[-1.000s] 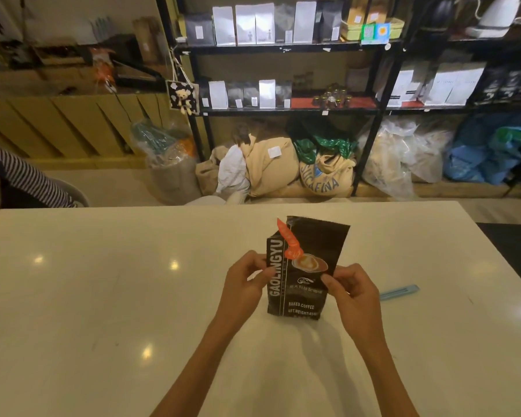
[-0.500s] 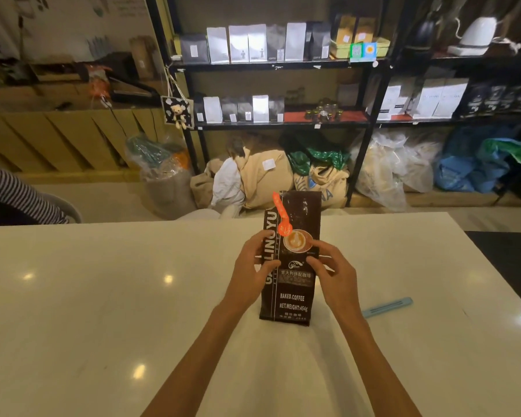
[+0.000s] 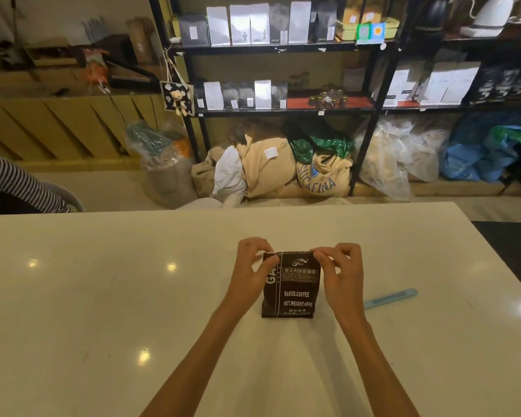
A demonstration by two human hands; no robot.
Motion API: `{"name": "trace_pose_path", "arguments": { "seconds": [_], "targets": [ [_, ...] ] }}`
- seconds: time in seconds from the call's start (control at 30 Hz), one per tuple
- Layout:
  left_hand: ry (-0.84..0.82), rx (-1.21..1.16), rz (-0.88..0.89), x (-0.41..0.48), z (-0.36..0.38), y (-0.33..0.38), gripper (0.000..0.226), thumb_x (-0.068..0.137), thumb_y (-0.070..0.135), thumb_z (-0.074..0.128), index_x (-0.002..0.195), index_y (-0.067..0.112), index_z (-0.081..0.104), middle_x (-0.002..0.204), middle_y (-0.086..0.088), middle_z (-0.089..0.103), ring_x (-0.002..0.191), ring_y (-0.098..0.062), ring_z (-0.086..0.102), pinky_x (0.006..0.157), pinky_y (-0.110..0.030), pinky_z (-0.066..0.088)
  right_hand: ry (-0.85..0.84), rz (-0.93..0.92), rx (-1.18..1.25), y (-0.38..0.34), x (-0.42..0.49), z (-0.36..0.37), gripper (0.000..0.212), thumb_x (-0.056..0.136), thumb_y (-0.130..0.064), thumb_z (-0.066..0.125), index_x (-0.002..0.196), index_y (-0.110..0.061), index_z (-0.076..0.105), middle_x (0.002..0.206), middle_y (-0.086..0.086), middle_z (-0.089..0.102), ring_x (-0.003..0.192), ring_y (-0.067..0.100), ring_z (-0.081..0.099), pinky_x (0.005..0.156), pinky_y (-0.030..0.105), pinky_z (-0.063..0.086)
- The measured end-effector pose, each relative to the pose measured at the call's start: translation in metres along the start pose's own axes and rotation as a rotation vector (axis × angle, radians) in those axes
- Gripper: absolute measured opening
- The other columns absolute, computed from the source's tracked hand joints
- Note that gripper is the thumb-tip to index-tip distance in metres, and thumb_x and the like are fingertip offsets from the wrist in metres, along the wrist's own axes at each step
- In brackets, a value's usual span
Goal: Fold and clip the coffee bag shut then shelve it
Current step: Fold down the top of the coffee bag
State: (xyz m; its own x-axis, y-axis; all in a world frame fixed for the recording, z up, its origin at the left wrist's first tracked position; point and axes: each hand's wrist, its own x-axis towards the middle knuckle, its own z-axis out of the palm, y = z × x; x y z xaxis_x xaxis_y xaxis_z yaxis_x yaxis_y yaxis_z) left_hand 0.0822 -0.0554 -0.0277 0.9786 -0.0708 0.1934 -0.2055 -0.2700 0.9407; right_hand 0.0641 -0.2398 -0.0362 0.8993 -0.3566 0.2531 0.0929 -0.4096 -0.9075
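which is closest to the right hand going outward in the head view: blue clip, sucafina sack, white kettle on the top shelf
1. Blue clip: on the white table, just right of the right hand.
2. Sucafina sack: on the floor beyond the table's far edge, under the shelves.
3. White kettle: top shelf, far upper right.

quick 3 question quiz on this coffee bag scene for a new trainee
1. True or false: the blue clip is already clamped on the coffee bag.
2. Which hands pinch the bag's folded top? A) left only B) right only C) both
3. Fill in: the bag stands upright on the white ____.

Key
1. False: it lies on the table, to the bag's right.
2. C: left hand and right hand each hold a top corner.
3. table
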Motion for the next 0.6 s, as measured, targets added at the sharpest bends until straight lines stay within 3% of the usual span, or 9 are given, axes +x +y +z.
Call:
{"name": "trace_pose_path", "arguments": {
  "seconds": [0.07, 0.13, 0.2, 0.27, 0.43, 0.5, 0.6],
  "targets": [
    [-0.037, -0.136, -0.085, -0.005, 0.009, 0.005, 0.011, 0.096, 0.007, 0.053, 0.103, 0.012, 0.060, 0.105, 0.003, 0.064, 0.097, -0.010, 0.064, 0.084, -0.030, 0.057, -0.016, 0.149, 0.143, -0.007, -0.007, 0.009, 0.016, 0.096, -0.022, 0.057, 0.100, -0.008, 0.063, 0.106, 0.001, 0.049, 0.096, 0.009, 0.055, 0.076, 0.023, 0.055],
    [0.082, -0.175, -0.145, -0.009, 0.019, 0.006, 0.012, 0.096, 0.006, 0.053, 0.096, 0.014, 0.062, 0.093, 0.003, 0.068, 0.088, -0.015, 0.068, 0.079, -0.035, 0.058, -0.089, 0.268, 0.273, -0.013, -0.015, 0.018, 0.019, 0.097, -0.027, 0.054, 0.105, -0.009, 0.056, 0.103, 0.000, 0.057, 0.088, 0.010, 0.062, 0.068, 0.017, 0.054],
    [0.191, -0.199, -0.187, -0.013, 0.027, 0.006, 0.011, 0.095, 0.007, 0.054, 0.090, 0.015, 0.062, 0.089, -0.004, 0.068, 0.086, -0.025, 0.068, 0.079, -0.039, 0.058, -0.196, 0.348, 0.353, -0.016, -0.021, 0.026, 0.026, 0.091, -0.031, 0.063, 0.109, -0.015, 0.052, 0.095, -0.001, 0.066, 0.075, 0.009, 0.070, 0.058, 0.018, 0.054],
    [0.223, -0.229, -0.209, -0.019, 0.033, 0.004, 0.011, 0.096, 0.010, 0.054, 0.091, 0.016, 0.061, 0.091, -0.007, 0.067, 0.087, -0.028, 0.067, 0.080, -0.038, 0.057, -0.177, 0.346, 0.280, -0.014, -0.026, 0.034, 0.032, 0.086, -0.034, 0.069, 0.107, -0.019, 0.051, 0.091, -0.003, 0.067, 0.075, 0.010, 0.070, 0.059, 0.019, 0.055],
    [0.303, -0.231, -0.269, -0.030, 0.041, -0.003, 0.013, 0.098, 0.014, 0.051, 0.090, 0.020, 0.059, 0.086, 0.000, 0.065, 0.081, -0.014, 0.063, 0.076, -0.034, 0.054, 0.009, 0.281, 0.157, -0.009, -0.038, 0.047, 0.026, 0.095, -0.039, 0.054, 0.091, -0.014, 0.058, 0.077, -0.004, 0.066, 0.067, 0.006, 0.064, 0.055, 0.013, 0.050],
    [0.315, -0.182, -0.247, -0.030, 0.041, -0.005, 0.012, 0.099, 0.014, 0.051, 0.091, 0.018, 0.059, 0.086, 0.002, 0.065, 0.080, -0.009, 0.062, 0.075, -0.029, 0.053, -0.028, 0.296, 0.163, -0.005, -0.035, 0.044, 0.034, 0.098, -0.040, 0.046, 0.085, -0.012, 0.060, 0.075, 0.000, 0.066, 0.064, 0.007, 0.063, 0.054, 0.015, 0.050],
    [0.306, -0.162, -0.225, -0.031, 0.040, -0.005, 0.007, 0.099, 0.015, 0.051, 0.095, 0.015, 0.058, 0.088, 0.004, 0.064, 0.079, 0.000, 0.061, 0.072, -0.020, 0.050, -0.211, 0.328, 0.192, 0.006, -0.025, 0.024, 0.048, 0.101, -0.042, 0.036, 0.084, -0.005, 0.062, 0.077, 0.008, 0.070, 0.069, 0.016, 0.067, 0.062, 0.023, 0.054]
  ]
}}
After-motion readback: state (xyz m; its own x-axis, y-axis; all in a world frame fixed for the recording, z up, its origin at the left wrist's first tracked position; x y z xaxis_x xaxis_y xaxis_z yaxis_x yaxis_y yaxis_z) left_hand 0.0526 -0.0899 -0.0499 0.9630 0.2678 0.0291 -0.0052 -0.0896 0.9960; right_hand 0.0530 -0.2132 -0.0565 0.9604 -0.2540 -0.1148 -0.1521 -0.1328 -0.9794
